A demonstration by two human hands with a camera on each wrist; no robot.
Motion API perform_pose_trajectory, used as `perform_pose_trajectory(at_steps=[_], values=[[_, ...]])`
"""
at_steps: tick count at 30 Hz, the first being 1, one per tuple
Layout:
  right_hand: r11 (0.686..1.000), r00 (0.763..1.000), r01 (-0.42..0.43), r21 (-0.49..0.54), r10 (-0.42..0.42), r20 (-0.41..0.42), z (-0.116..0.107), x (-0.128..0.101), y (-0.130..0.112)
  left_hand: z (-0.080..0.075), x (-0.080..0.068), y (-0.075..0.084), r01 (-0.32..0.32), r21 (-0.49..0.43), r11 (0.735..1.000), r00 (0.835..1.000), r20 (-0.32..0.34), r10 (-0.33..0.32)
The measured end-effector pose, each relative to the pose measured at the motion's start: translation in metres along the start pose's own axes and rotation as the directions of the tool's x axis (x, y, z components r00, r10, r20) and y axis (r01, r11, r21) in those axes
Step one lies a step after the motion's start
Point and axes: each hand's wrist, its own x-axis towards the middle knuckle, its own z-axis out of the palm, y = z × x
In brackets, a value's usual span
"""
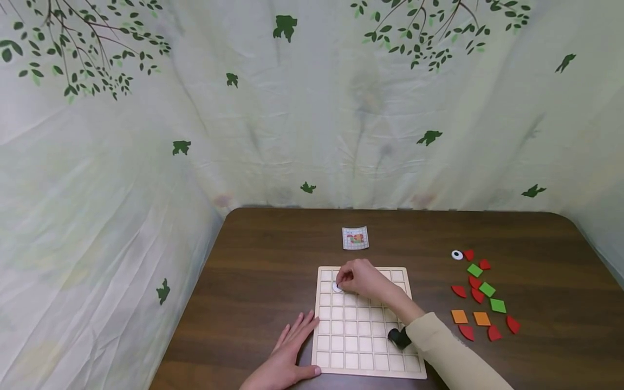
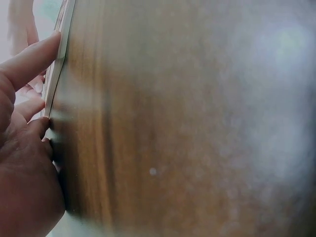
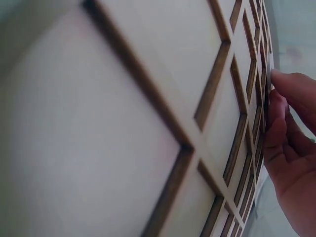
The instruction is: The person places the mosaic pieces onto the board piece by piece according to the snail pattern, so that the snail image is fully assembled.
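Head view, step: I judge I am setting a white eye disc (image 1: 337,287) into a cell in the second row of the wooden grid board (image 1: 366,346), near its far-left corner. To do it well I should square the disc over the cell before pressing, and keep the board from sliding.
Head view, right hand (image 1: 363,279): the fingers are curled downward and bunched together over the disc, their tips on or just at it; I see only its rim showing under them.
Head view, left hand (image 1: 287,357): it lies flat on the brown surface (image 1: 258,271), fingers spread and straight, with the thumb side against the board's left edge.
Head view, rest: a pattern card (image 1: 355,238) lies beyond the board; red, green and orange tiles (image 1: 480,295) and a second eye disc (image 1: 456,254) sit well apart to the right.
Left wrist view: my fingers (image 2: 29,61) are straight, and their tips touch the board's thin edge (image 2: 58,69); the surface fills the blurred remainder.
Right wrist view: the grid's cells (image 3: 148,98) loom close; the fingers (image 3: 284,128) are closed together at the far cells, but the disc itself is hidden here.
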Motion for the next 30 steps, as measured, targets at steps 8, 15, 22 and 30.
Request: perform_pose_trajectory(at_steps=[8,15,22,30], values=[[0.998,0.999,-0.041,0.058,0.041,0.006,-0.007,-0.012,0.001,0.002,0.001,-0.002,0.013,0.037,0.999,1.000,0.006,-0.014],[0.994,0.998,-0.054,0.094,0.057,-0.032,-0.024,-0.033,0.008,0.000,0.002,-0.001,0.045,0.028,0.999,0.999,0.028,-0.045],[0.989,0.992,-0.093,0.118,0.102,-0.080,-0.043,-0.058,0.023,-0.001,0.003,-0.001,0.084,0.013,0.996,0.996,0.043,-0.084],[0.980,0.968,-0.170,0.108,0.186,-0.168,-0.063,-0.088,0.040,0.000,0.004,0.000,0.082,0.010,0.997,0.996,0.040,-0.082]])
